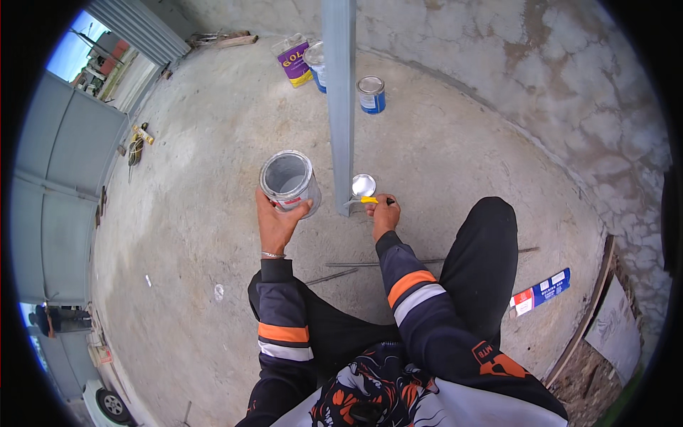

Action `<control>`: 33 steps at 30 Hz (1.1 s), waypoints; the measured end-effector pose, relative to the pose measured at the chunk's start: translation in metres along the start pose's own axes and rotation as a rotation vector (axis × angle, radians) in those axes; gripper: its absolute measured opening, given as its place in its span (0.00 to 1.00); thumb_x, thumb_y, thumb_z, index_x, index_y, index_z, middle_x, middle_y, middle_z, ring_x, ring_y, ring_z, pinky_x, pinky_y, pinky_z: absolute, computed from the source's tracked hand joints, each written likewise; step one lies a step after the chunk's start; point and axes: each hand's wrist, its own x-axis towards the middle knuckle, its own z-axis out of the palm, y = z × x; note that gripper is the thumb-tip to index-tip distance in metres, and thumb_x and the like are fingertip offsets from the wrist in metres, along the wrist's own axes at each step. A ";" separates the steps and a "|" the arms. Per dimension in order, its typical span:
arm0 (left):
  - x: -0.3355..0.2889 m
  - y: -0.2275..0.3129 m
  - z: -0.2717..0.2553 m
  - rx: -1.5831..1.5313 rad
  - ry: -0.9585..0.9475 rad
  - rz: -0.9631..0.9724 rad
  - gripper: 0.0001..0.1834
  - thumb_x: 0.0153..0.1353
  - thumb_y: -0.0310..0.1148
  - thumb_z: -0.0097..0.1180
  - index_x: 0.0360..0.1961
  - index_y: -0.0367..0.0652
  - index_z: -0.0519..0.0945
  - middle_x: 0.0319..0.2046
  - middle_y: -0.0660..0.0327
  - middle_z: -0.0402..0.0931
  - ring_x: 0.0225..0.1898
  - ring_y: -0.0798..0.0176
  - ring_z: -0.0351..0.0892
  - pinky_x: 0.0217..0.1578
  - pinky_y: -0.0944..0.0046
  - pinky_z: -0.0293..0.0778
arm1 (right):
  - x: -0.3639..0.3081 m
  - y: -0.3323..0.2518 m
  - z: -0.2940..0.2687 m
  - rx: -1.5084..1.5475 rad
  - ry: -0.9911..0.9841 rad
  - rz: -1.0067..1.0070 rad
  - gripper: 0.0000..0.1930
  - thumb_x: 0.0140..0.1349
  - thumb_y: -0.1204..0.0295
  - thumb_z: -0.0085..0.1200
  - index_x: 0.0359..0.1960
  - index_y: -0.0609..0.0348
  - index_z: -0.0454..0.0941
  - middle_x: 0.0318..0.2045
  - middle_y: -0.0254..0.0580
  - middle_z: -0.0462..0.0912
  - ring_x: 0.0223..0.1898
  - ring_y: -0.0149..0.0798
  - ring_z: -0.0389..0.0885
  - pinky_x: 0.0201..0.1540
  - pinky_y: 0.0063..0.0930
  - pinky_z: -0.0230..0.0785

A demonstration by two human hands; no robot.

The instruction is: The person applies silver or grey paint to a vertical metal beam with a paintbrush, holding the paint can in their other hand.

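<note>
My left hand [279, 222] is wrapped round an open paint can [316, 193], tilted slightly so that the grey paint inside shows. The can is held off the floor, to the left of a grey metal post [340, 107]. In my right hand [385, 212] is a small paintbrush [368, 200] with a yellow and black handle, gripped in closed fingers. Its pale head meets the foot of the post; how much of it touches is hard to make out. A round silvery lid [363, 185] lies on the concrete just behind my right hand.
Beyond the post stand a blue can [371, 95], another can [317, 67] partly hidden by it, and a purple and yellow container [294, 62]. Thin metal rods [434, 264] lie before my knees. A blue-red carton [542, 290] is at right. A person [53, 320] is far left.
</note>
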 end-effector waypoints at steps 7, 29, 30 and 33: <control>0.000 -0.005 -0.003 -0.043 0.015 -0.002 0.46 0.46 0.32 0.81 0.65 0.35 0.68 0.58 0.52 0.77 0.58 0.57 0.79 0.60 0.57 0.75 | -0.006 -0.123 0.005 0.579 -0.171 -0.079 0.11 0.72 0.65 0.54 0.44 0.60 0.79 0.24 0.38 0.78 0.27 0.40 0.83 0.30 0.32 0.75; 0.004 -0.007 -0.003 -0.066 0.004 0.018 0.48 0.42 0.29 0.81 0.66 0.35 0.68 0.60 0.51 0.74 0.61 0.55 0.77 0.64 0.56 0.72 | -0.033 -0.134 0.029 0.027 -0.112 -0.196 0.08 0.68 0.71 0.53 0.37 0.63 0.80 0.19 0.40 0.79 0.17 0.34 0.82 0.17 0.26 0.73; 0.004 -0.008 -0.003 -0.082 0.020 0.010 0.48 0.42 0.29 0.81 0.66 0.35 0.68 0.60 0.51 0.74 0.61 0.55 0.77 0.64 0.56 0.72 | -0.037 -0.170 0.040 0.055 -0.166 -0.287 0.08 0.68 0.71 0.53 0.36 0.64 0.80 0.19 0.40 0.79 0.17 0.35 0.82 0.17 0.26 0.73; 0.004 -0.010 -0.003 -0.118 0.031 0.024 0.50 0.42 0.28 0.81 0.67 0.35 0.67 0.60 0.52 0.73 0.62 0.54 0.76 0.65 0.56 0.72 | -0.055 -0.278 0.071 0.179 -0.287 -0.525 0.09 0.68 0.71 0.53 0.36 0.66 0.80 0.19 0.40 0.78 0.17 0.36 0.82 0.17 0.26 0.73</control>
